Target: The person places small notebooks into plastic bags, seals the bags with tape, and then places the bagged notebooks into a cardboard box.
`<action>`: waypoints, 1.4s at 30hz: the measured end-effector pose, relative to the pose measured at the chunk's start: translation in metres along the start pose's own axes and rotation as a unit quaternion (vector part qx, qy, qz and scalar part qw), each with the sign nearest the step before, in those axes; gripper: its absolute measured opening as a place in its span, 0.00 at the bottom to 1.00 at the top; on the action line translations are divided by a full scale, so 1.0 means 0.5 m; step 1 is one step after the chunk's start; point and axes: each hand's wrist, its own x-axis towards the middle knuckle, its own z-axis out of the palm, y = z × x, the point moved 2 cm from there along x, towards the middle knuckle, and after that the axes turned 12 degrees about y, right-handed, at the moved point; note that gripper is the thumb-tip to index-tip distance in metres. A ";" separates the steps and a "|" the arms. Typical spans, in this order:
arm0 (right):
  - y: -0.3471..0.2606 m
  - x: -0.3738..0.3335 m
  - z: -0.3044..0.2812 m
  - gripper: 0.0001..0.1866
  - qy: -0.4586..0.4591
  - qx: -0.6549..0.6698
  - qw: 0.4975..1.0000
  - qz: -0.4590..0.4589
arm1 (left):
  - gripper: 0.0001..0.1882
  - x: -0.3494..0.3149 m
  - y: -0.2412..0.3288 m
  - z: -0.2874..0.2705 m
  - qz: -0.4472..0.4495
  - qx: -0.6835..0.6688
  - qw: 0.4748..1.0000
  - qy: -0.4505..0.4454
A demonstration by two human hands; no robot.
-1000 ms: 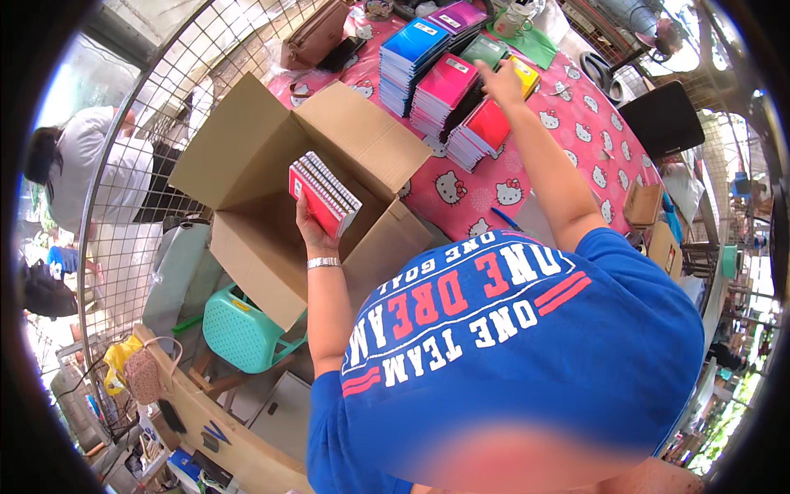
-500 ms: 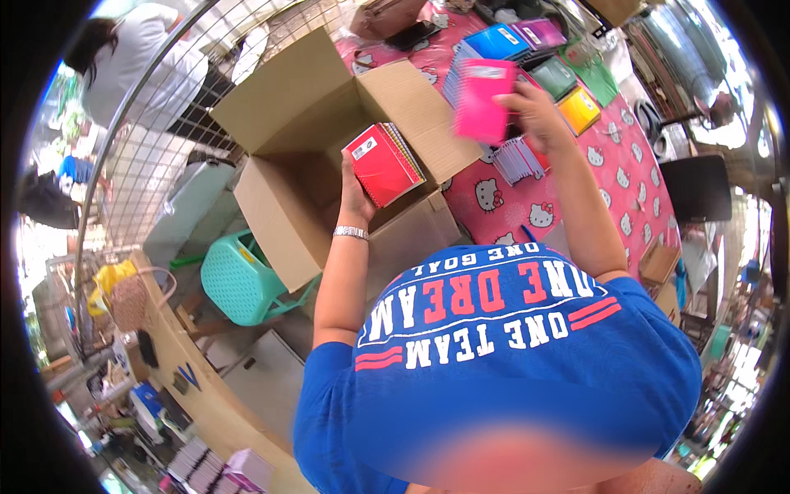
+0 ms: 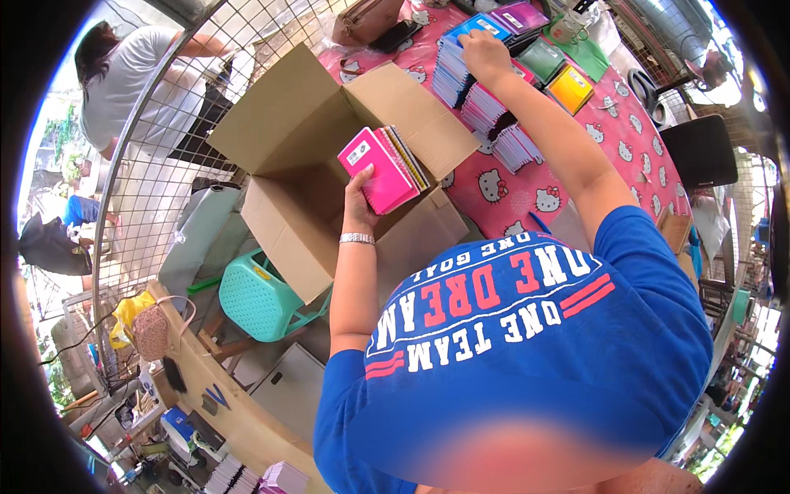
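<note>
My left hand (image 3: 359, 204) holds a small stack of notebooks (image 3: 385, 167), pink cover on top, over the open cardboard box (image 3: 284, 132). My right hand (image 3: 483, 56) reaches far across the pink patterned tablecloth (image 3: 527, 177) and rests on top of a pile of notebooks (image 3: 457, 70) with a blue cover. Around that pile lie more stacks (image 3: 514, 144) in pink, purple, green and yellow. The box's flaps are spread wide, and its inside is mostly hidden by the notebooks in my hand.
A teal plastic stool (image 3: 262, 296) stands under the box. A wire grid panel (image 3: 164, 148) runs along the left, with another person (image 3: 132, 82) in a white shirt behind it. A brown bag (image 3: 368, 18) lies at the table's far end. A black chair (image 3: 699, 152) stands at right.
My right hand put its pink notebook onto the stack in my left hand, then reached back out to the far pile. The left hand's stack now shows a pink cover on top.
</note>
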 end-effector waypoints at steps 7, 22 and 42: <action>-0.166 -0.008 -0.250 0.14 -0.072 0.637 0.766 0.047 | 0.36 -0.068 0.028 0.039 -0.085 -0.036 0.992 -0.082; -0.090 -0.522 -0.350 0.48 -0.265 0.631 0.597 0.419 | 0.30 -0.082 -0.220 0.195 -0.145 0.344 0.905 -0.204; -0.127 -0.631 -0.257 0.43 0.003 0.389 0.794 0.468 | 0.42 0.023 -0.322 0.195 0.008 0.452 0.772 -0.448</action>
